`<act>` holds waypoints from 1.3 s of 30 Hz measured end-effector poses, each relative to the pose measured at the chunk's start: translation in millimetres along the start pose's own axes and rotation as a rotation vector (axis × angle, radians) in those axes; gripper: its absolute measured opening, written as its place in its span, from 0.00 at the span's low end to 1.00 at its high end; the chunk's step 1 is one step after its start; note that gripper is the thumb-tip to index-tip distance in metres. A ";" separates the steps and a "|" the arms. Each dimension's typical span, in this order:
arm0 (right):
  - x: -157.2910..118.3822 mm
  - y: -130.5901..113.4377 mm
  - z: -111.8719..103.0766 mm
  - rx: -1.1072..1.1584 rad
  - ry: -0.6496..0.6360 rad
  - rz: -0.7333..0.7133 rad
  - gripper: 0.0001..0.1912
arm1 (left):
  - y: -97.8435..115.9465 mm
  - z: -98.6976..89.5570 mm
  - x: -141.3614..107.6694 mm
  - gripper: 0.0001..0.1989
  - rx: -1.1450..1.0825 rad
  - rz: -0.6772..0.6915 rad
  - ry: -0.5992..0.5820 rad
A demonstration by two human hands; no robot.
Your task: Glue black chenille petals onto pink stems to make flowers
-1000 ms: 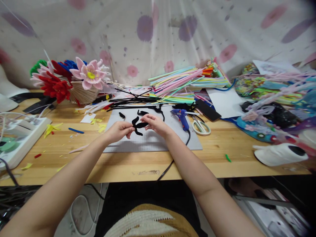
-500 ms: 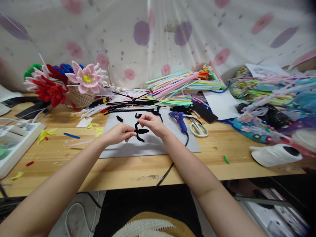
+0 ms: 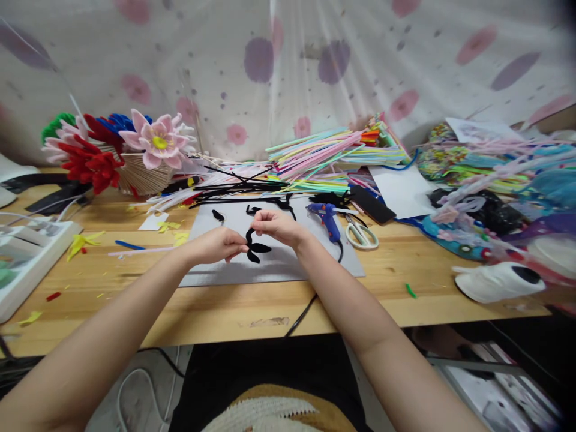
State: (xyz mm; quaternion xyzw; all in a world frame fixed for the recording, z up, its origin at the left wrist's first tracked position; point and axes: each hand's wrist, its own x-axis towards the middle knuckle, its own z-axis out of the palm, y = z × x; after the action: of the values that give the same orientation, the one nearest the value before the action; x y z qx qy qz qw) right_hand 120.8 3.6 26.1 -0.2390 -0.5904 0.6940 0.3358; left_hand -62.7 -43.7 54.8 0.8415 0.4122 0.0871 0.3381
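Between my two hands is a black pipe-cleaner shape (image 3: 260, 248) with several curved, leaf-like lobes, held above a grey mat (image 3: 216, 275). My left hand (image 3: 227, 245) pinches its left side near the centre. Thumb and forefinger of my right hand (image 3: 272, 225) grip its upper lobe. Just behind, a bent black pipe-cleaner piece (image 3: 254, 210) lies on the mat, partly hidden by my right hand. A small black leaf-shaped piece (image 3: 218, 215) rests at the mat's upper left.
A blue glue gun (image 3: 327, 221) and white-handled scissors (image 3: 362, 235) lie at right, near a black phone (image 3: 372, 204). Pipe-cleaner bundles (image 3: 315, 156) line the back. Pipe-cleaner flowers (image 3: 157, 143) stand back left. A thread cone (image 3: 497, 282) and power strip (image 3: 36, 264) flank the table.
The black shape has turned slightly in my fingers, its lower lobe now looking broader and shorter. Both hands keep their pinch in nearly the same place.
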 end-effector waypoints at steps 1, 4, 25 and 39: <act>-0.6 0.2 -1.7 0.049 -0.034 0.037 0.15 | -0.2 -1.0 0.6 0.18 -0.028 -0.005 -0.033; -4.6 0.6 -7.2 0.194 -0.037 0.097 0.15 | -1.1 -5.2 1.6 0.18 -0.082 0.002 -0.059; -7.9 21.1 -2.4 0.578 0.198 -0.034 0.16 | -2.3 -4.2 13.9 0.17 -0.430 -0.017 0.317; -17.8 15.6 4.7 0.599 0.122 0.327 0.07 | -2.3 0.0 16.7 0.17 0.131 -0.088 0.623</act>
State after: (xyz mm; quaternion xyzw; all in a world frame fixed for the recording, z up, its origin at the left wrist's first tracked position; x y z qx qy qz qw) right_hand 126.3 -14.1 10.5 -0.2621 -0.2932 0.8656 0.3100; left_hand -53.3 -30.1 51.2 0.7757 0.5368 0.2989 0.1442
